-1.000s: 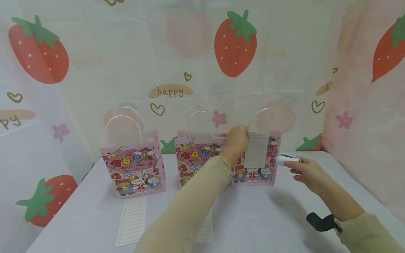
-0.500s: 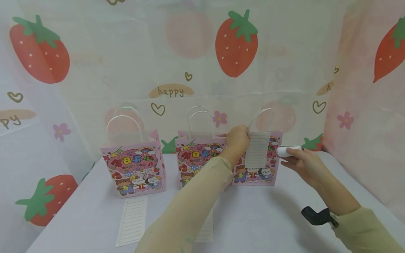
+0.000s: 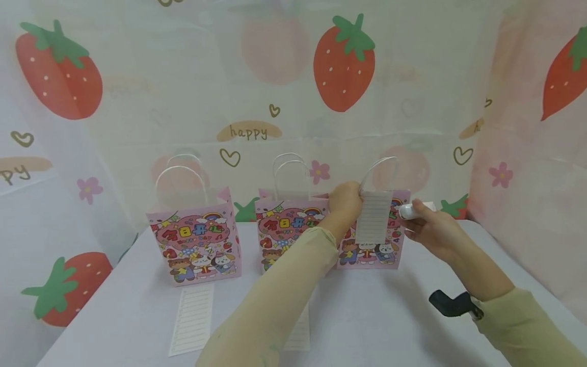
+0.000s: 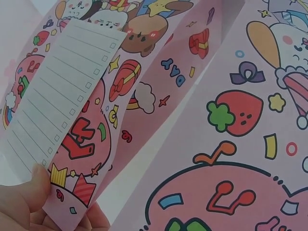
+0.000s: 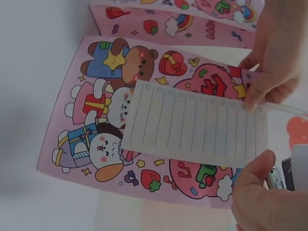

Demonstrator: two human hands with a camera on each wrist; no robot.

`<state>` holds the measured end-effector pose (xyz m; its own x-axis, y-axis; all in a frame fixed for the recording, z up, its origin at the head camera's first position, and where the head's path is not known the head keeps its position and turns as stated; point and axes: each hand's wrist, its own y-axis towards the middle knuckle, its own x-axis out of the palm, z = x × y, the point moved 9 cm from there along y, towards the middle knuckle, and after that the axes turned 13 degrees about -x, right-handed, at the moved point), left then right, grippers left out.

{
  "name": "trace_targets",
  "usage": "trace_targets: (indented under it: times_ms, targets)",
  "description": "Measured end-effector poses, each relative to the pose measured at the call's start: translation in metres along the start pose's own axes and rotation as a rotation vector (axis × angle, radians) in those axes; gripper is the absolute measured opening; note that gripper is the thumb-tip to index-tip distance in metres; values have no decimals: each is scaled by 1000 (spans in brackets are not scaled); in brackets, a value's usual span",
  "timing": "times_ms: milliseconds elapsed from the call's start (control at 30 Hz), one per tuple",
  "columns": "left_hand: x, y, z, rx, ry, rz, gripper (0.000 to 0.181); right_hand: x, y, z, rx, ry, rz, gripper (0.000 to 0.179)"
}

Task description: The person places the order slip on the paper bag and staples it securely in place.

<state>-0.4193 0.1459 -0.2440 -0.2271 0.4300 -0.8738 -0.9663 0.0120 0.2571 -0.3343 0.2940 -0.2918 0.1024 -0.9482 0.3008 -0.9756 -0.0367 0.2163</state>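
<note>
On the right of the table in the head view stands a pink cartoon paper gift bag (image 3: 368, 259) with white handles. My left hand (image 3: 345, 204) pinches a white lined paper strip (image 3: 372, 219) against the bag's upper front edge. In the left wrist view, the thumb (image 4: 41, 185) lies on the strip's corner, with fingers behind the bag wall. Beside the bag's right upper edge, my right hand (image 3: 435, 232) grips a small white stapler (image 3: 405, 212). The right wrist view shows the stapler (image 5: 299, 168) only partly, near the strip's end; whether its jaws touch the paper is unclear.
Two matching gift bags stand left of it, one at far left (image 3: 197, 247) and one in the middle (image 3: 291, 219), partly behind my left arm. Lined strips lie before them, one at left (image 3: 191, 318) and one (image 3: 300, 331) half covered by my sleeve.
My right hand has moved up and left with the stapler, bringing it closer to the bag's top edge and turning it. The left hand and the strip have stayed in place.
</note>
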Motion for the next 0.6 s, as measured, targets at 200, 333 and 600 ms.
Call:
trace_targets:
  times_ms: [200, 333, 600]
  targets:
    - [1, 0, 1, 4, 5, -2, 7, 0, 7, -5, -41, -200, 50, 33]
    - [3, 1, 0, -4, 5, -13, 6, 2, 12, -16, -127, -435, 60, 39]
    - [4, 2, 0, -9, 14, -34, 6, 26, 33, -45, -431, -998, -73, 46]
